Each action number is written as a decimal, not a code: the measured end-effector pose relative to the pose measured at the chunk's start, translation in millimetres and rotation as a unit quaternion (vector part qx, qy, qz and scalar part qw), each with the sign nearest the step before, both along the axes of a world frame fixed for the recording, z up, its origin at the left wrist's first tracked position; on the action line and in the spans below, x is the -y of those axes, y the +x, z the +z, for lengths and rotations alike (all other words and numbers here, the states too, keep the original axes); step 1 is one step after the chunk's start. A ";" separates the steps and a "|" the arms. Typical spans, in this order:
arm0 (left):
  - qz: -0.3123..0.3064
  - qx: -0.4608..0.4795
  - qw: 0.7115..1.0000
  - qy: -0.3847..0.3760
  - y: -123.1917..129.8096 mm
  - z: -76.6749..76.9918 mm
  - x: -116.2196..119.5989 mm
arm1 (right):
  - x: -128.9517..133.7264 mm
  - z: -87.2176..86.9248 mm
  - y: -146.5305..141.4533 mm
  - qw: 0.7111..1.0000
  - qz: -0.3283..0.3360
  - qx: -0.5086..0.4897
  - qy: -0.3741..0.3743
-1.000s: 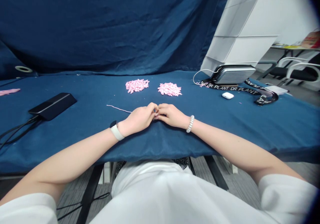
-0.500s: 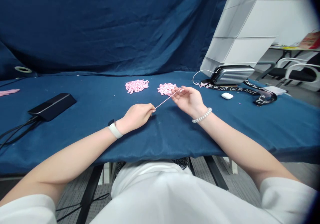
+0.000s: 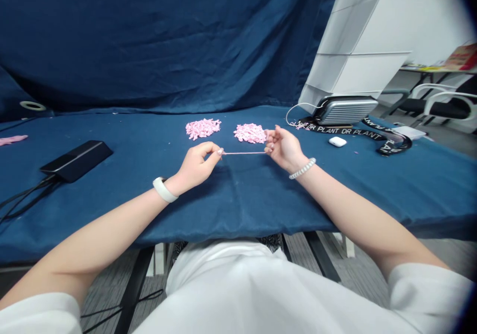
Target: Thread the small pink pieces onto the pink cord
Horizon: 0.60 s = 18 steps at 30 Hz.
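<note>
A thin pink strand (image 3: 244, 153) is stretched level between my two hands, above the blue cloth. My left hand (image 3: 199, 164) pinches its left end between thumb and fingertips. At the other end, the curled fingers of my right hand (image 3: 283, 149) grip it, palm turned partly up. Just beyond the strand lie two heaps of small pink pieces: the left heap (image 3: 202, 128) and the right heap (image 3: 250, 133), whose right edge is close to my right fingertips.
On the blue-covered table (image 3: 238, 200) a black box (image 3: 76, 160) with cables lies left. To the right are a silver ridged case (image 3: 348, 110), a black lettered lanyard (image 3: 345, 131) and a white earbud case (image 3: 337, 141). A pink item (image 3: 13, 139) rests far left.
The strand has swung from slanting to level. My left hand has risen slightly and moved left; my right fingers have curled in and come lower.
</note>
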<state>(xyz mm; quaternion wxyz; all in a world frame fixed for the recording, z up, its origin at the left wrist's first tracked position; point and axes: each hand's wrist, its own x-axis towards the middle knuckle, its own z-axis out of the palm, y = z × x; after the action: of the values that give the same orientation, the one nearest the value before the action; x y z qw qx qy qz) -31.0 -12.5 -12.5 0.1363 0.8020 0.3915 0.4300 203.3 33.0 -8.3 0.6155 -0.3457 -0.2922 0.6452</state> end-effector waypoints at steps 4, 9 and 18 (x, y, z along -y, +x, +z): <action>-0.155 0.022 0.986 0.048 9.2 -5.1 15.2 | 4.3 -17.2 -14.4 0.962 0.091 0.252 0.053; -0.326 -0.188 0.915 0.144 28.0 -15.6 39.3 | 17.7 -20.9 -27.9 0.878 0.102 0.439 0.160; -0.048 -0.099 0.994 -0.002 90.0 -17.5 52.6 | 85.4 13.6 -64.2 0.603 0.226 0.534 0.548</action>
<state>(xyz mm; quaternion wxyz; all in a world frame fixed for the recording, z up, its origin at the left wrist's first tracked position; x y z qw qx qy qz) 59.0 -65.2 -30.1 0.1185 0.8582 0.3652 0.3407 139.1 -52.3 5.3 0.2593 -0.1494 -0.9364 0.1835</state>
